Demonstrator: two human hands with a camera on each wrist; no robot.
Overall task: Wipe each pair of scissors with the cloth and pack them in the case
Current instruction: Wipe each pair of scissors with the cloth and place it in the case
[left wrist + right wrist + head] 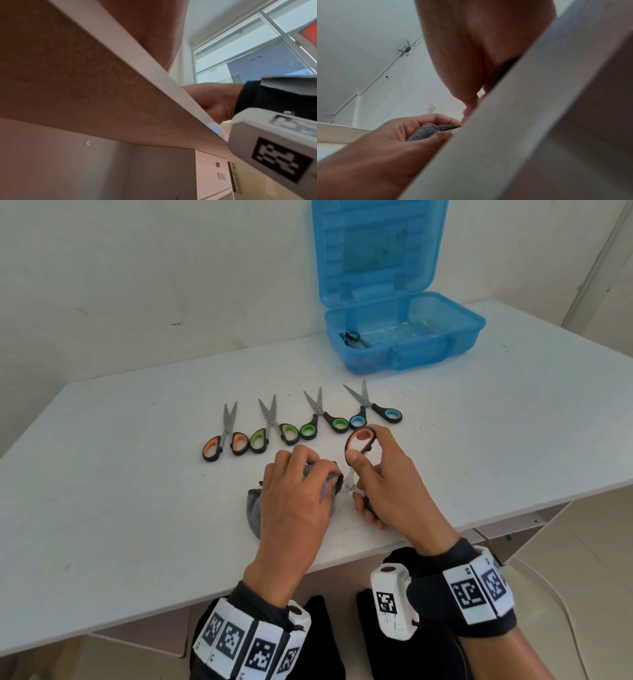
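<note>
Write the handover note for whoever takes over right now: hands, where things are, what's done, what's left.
Left hand grips the grey cloth, bunched round the blades.
Right hand holds the orange-handled scissors by the handles, mid-wipe, above the table.
Done: one pair of scissors lies in the open blue case at the back.
Left: finish and pack this pair, then wipe and pack the four in the row: orange, two green, blue.
</note>
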